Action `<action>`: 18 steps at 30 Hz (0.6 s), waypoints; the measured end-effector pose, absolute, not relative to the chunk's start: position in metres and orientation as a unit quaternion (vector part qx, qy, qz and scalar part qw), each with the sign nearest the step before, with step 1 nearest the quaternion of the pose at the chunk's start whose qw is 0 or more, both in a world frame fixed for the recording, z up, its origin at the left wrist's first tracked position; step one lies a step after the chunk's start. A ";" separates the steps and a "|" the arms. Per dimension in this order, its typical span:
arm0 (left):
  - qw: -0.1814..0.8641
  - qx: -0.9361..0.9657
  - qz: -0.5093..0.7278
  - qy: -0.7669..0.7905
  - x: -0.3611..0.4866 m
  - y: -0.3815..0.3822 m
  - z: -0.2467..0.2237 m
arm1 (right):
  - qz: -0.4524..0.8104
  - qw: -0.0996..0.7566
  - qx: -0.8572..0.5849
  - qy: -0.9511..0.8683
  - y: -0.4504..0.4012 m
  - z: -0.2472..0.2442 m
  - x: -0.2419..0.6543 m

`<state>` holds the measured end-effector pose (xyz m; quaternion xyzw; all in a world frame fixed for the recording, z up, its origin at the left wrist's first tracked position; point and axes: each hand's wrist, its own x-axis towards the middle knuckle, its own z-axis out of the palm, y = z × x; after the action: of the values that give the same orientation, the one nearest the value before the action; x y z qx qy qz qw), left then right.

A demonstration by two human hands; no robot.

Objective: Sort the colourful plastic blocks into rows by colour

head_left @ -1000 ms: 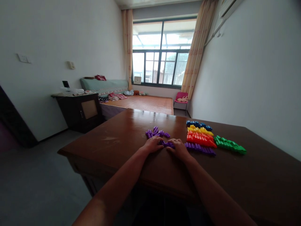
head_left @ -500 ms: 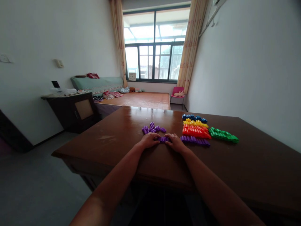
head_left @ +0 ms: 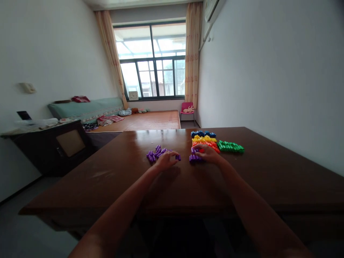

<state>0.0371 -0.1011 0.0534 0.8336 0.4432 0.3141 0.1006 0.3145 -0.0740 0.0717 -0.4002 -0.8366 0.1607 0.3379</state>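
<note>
My left hand is closed in a pinch, with a small shiny purple piece at its fingertips. Just behind it lies a loose pile of purple pieces. Further right, my right hand grips a short run of purple pieces, close behind a purple row that its fingers and palm partly cover. Beyond that hand are an orange-red row, a yellow row and a blue row. A green row lies to their right.
The brown table has its far edge near a bed and a pink chair. At the left stands a dark cabinet with items on top. A white wall runs along the right.
My hands have moved apart. The right has carried purple pieces rightward to the purple row, while the left stays near the pile with one piece. The view has turned right.
</note>
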 end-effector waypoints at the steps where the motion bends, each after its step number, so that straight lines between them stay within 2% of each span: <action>1: 0.092 0.836 0.314 0.439 0.046 -0.098 0.058 | 0.151 0.353 -0.425 -0.820 -0.072 0.071 0.335; 6: 0.072 0.840 0.314 0.437 0.097 -0.084 0.067 | 0.078 0.360 -0.521 -0.770 -0.068 0.044 0.385; 18: 0.054 0.835 0.246 0.490 0.153 -0.076 0.048 | 0.051 0.303 -0.525 -0.794 -0.065 0.026 0.385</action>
<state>0.1532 -0.0764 0.0481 0.8347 0.4898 0.2460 0.0536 0.3845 -0.0649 0.0256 -0.5248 -0.7939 0.0511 0.3026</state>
